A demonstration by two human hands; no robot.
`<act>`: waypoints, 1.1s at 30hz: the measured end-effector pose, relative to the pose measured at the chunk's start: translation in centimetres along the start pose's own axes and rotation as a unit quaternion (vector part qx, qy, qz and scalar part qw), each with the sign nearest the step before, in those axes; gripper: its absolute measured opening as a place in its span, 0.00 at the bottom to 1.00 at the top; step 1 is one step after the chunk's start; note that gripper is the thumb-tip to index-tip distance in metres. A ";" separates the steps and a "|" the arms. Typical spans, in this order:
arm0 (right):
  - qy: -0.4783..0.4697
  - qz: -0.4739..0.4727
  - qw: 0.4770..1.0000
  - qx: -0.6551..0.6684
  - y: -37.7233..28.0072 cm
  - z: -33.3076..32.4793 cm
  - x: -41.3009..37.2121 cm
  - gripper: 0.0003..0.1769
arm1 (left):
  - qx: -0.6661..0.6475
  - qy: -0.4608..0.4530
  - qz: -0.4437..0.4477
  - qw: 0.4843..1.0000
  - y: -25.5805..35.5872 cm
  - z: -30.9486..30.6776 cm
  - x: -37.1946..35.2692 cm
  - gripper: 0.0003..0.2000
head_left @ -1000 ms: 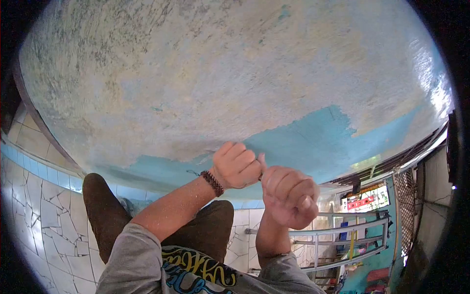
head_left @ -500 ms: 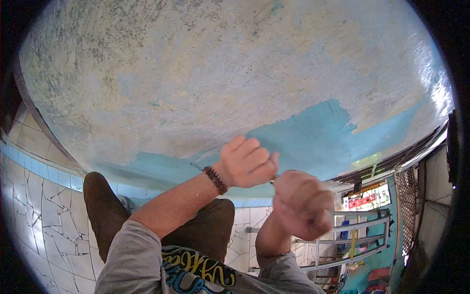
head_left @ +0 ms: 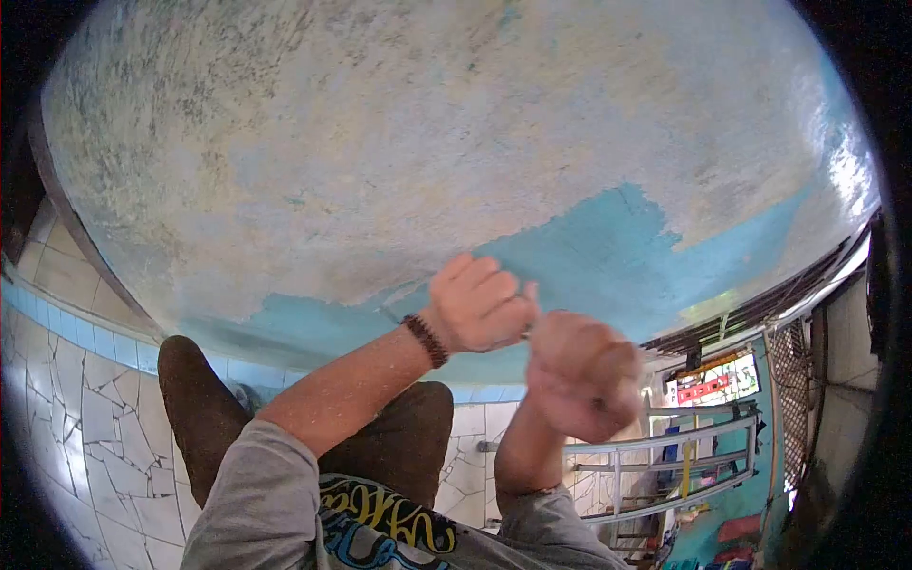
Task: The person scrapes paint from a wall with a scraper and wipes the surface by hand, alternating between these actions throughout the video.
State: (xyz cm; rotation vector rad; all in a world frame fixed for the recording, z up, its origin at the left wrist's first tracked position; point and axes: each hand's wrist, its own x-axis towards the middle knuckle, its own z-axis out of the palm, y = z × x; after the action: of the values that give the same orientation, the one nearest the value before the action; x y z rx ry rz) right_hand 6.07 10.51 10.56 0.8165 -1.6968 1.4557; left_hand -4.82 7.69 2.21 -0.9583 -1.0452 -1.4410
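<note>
L hand [head_left: 483,304] & R hand [head_left: 584,377] shifted up slightly, fisted, can't tell what's held; wall [head_left: 380,171] pt blue, metal frame [head_left: 617,480] R, tiled flr [head_left: 104,408].

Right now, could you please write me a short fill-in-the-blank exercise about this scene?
The dark beaded bracelet circles the ____ wrist.
The bare left hand and bare right hand are curled into ____.
The short fabric shirt sleeves are coloured ____.
The silvery metal ladder is on the person's ____ side.
Missing words: left; fists; grey; right.
</note>
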 end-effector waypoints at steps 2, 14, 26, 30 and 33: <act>0.018 0.034 0.999 -0.033 0.6 0.7 -1.1 0.16 | -0.004 -0.026 -0.010 1.000 -0.2 -0.7 -1.6 0.18; 0.027 0.043 0.999 0.005 0.8 0.7 -2.0 0.16 | -0.007 -0.035 -0.017 0.999 0.2 -0.8 -2.6 0.16; 0.061 0.065 0.996 0.014 1.5 -0.1 -4.2 0.16 | -0.013 -0.079 -0.006 0.997 -0.1 -1.5 -4.1 0.14; 0.027 -0.004 1.000 0.014 -0.6 -0.1 -2.7 0.17 | -0.033 -0.064 0.040 0.997 0.0 -0.6 -1.2 0.12; 0.052 0.024 0.998 0.034 0.7 -0.5 -3.8 0.17 | -0.017 -0.088 0.033 0.995 0.0 -1.1 -2.7 0.12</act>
State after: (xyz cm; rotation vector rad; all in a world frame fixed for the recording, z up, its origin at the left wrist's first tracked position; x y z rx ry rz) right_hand 7.53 11.15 6.95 0.7271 -1.6074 1.5687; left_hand -4.50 7.40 -0.63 -1.1500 -1.1093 -1.3415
